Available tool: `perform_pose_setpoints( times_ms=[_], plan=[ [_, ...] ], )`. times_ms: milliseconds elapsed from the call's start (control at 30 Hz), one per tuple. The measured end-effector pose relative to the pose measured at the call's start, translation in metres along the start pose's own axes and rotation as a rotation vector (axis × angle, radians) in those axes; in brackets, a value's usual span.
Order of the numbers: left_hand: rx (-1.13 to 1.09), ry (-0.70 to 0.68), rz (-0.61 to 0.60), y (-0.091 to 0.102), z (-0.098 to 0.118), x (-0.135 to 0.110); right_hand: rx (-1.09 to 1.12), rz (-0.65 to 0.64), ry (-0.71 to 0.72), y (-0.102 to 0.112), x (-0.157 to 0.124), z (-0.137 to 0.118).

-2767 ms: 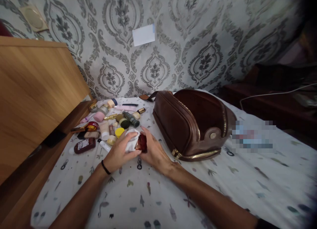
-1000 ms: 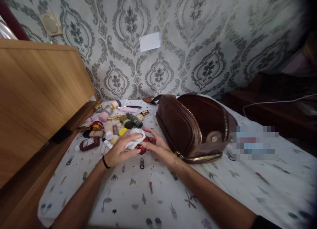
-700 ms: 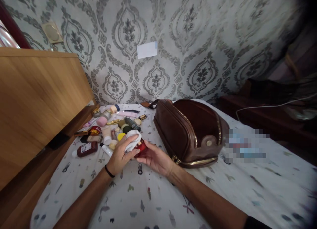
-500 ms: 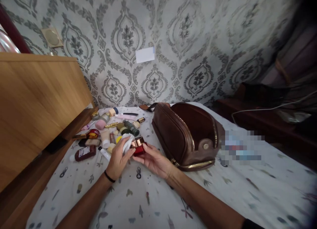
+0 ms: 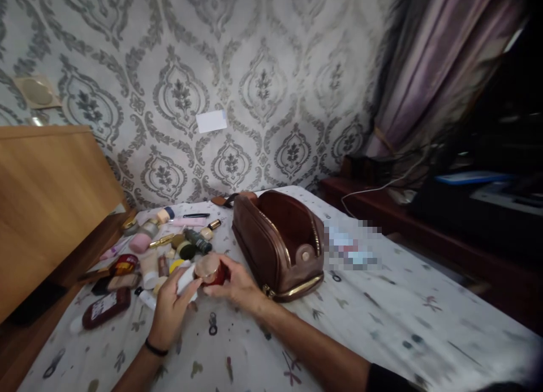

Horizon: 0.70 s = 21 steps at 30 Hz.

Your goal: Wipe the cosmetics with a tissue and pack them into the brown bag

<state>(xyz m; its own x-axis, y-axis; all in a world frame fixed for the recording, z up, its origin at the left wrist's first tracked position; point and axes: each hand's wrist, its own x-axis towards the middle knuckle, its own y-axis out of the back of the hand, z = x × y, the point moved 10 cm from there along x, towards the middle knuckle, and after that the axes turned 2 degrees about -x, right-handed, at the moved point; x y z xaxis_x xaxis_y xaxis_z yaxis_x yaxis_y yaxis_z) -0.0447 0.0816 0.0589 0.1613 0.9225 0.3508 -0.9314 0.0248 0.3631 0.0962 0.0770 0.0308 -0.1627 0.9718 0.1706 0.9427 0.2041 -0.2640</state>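
Between my two hands is a small red cosmetic jar with a shiny gold lid [image 5: 207,269]. My right hand [image 5: 241,289] grips it from the right side, fingers closed round the red part. My left hand [image 5: 170,306], with a black band at the wrist, pinches a white cloth or tissue [image 5: 185,280] against the jar's left side. Just right of my right hand stands a brown leather toiletry bag [image 5: 263,256], its top unzipped and gaping. Cosmetics lie loose to the left, among them a dark red bottle [image 5: 106,308], a pink jar [image 5: 139,242] and a dark green tube [image 5: 197,240].
A patterned white sheet [image 5: 331,335] covers the bed under everything. At the left stands a wooden cabinet [image 5: 55,199]. A dark red ledge [image 5: 407,239] with a cable runs along the right, and a papered wall [image 5: 263,58] rises behind.
My view has turned to the right, so the bag and cosmetics sit further left. The jar has tilted in my hands and its lid top now faces me.
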Motion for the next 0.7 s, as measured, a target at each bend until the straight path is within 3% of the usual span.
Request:
perform_pose_setpoints(
  times_ms=[100, 200, 333, 533, 700],
  plan=[
    [-0.02, -0.022, 0.088, 0.012, 0.0, -0.001, -0.118, -0.001, -0.005, -0.003, -0.005, -0.011],
    [-0.102, 0.048, 0.102, 0.013, -0.007, -0.004, -0.179, 0.02, -0.016, -0.005, -0.014, -0.029],
    [-0.048, 0.034, 0.103, 0.008, -0.013, -0.008, -0.225, 0.016, 0.057, -0.002, -0.027, -0.076],
    [0.079, -0.115, 0.082, 0.0, -0.007, -0.008, -0.097, 0.079, 0.311, 0.032, -0.04, -0.165],
    [0.259, -0.285, -0.063, -0.023, 0.012, -0.015, -0.075, 0.219, 0.334, 0.072, -0.042, -0.187]
  ],
)
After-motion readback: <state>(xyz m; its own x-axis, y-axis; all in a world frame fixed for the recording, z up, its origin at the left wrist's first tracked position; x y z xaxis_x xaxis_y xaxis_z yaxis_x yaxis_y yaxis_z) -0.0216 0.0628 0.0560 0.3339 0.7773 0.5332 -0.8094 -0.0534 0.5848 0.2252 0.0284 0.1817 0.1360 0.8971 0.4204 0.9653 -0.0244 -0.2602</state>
